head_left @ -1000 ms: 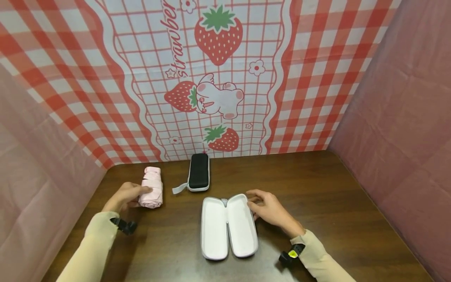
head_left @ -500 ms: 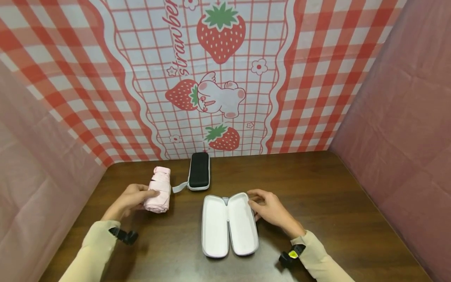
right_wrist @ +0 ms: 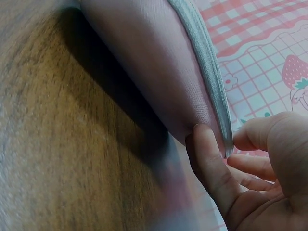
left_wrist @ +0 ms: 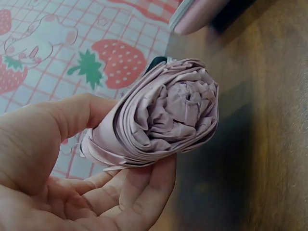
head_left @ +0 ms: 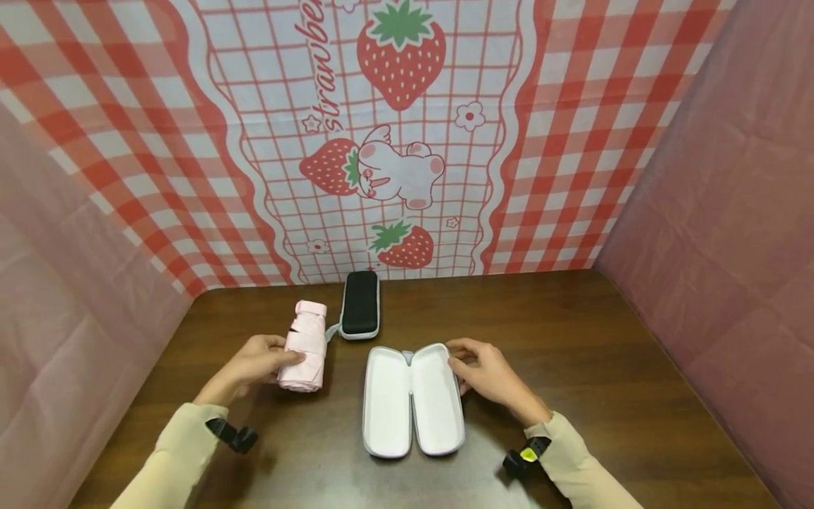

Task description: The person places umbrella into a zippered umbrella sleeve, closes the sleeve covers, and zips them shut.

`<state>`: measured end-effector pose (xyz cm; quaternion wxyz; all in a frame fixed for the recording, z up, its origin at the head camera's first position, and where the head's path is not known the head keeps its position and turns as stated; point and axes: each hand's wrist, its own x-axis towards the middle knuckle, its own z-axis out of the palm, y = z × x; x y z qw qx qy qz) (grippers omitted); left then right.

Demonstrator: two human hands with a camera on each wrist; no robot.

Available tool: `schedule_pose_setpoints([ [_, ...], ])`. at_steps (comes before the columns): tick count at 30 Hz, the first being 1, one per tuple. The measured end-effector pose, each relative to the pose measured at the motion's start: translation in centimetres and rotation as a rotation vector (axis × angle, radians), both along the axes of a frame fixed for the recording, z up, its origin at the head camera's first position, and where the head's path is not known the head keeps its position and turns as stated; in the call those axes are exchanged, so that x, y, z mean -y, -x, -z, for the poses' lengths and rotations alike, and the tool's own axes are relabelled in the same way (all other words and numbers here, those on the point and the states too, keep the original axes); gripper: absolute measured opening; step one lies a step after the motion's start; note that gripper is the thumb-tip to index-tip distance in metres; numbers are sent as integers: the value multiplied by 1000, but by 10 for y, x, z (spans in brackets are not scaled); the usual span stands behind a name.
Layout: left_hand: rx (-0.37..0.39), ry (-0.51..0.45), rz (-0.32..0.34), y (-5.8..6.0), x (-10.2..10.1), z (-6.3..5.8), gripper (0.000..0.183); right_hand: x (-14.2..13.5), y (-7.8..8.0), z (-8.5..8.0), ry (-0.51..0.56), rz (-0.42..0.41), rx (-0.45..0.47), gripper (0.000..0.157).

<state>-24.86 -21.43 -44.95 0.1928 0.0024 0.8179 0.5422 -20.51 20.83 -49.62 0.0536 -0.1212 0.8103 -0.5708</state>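
Note:
My left hand (head_left: 256, 362) grips a folded pink umbrella (head_left: 307, 346), thumb on one side and fingers beneath. Its bunched fabric end (left_wrist: 173, 113) faces the left wrist camera. Right of it, a hard zippered case (head_left: 386, 403) lies spread open, its two white-lined halves joined at a hinge. At that case's upper right corner, my right hand (head_left: 486, 369) pinches the rim between thumb and fingers. The right wrist view shows the pinkish outer shell (right_wrist: 159, 62) and grey zipper edge, raised off the table there.
A closed black case (head_left: 360, 304) with light grey trim and a strap lies at the back, near the strawberry-print cloth (head_left: 400, 141). The brown wooden table (head_left: 559, 318) is bounded by pink cloth (head_left: 712, 212) at the sides.
My left hand has carried the umbrella rightward and slightly nearer, and it now partly hides the black case's strap. The right hand keeps its place on the open case.

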Motion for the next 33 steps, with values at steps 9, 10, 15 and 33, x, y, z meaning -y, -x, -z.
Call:
schedule_pose_setpoints([
  [9,-11,3,71,-9,-11,-8,49,-1,0,0,-12,7,13,40],
  [10,-11,6,75,-10,-12,-9,48,-1,0,0,-11,7,14,39],
  [15,-4,15,96,-15,-19,-14,42,0,0,-2,5,5,9,41],
  [33,35,-84,252,-36,-57,-25,32,-1,3,3,-16,1,1,37],
])
